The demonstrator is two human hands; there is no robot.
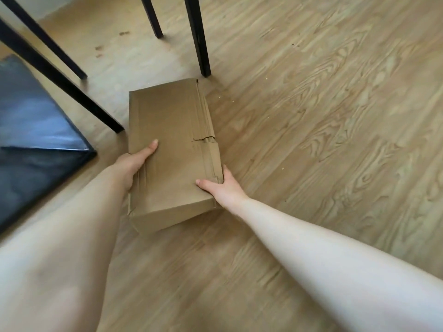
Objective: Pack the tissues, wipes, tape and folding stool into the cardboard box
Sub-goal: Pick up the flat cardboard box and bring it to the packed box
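Note:
A brown cardboard box (171, 144) lies closed on the wooden floor, its long side running away from me. Its right edge is creased and torn partway along. My left hand (134, 164) grips the box's left side, thumb lying on the top face. My right hand (221, 185) grips the right side near the front corner, thumb on top and fingers around the edge. Tissues, wipes, tape and the folding stool are not in view.
Black furniture legs (199, 37) stand just behind and to the left of the box. A dark padded seat (33, 130) fills the left edge. Wooden floor (323, 116) stretches to the right and front.

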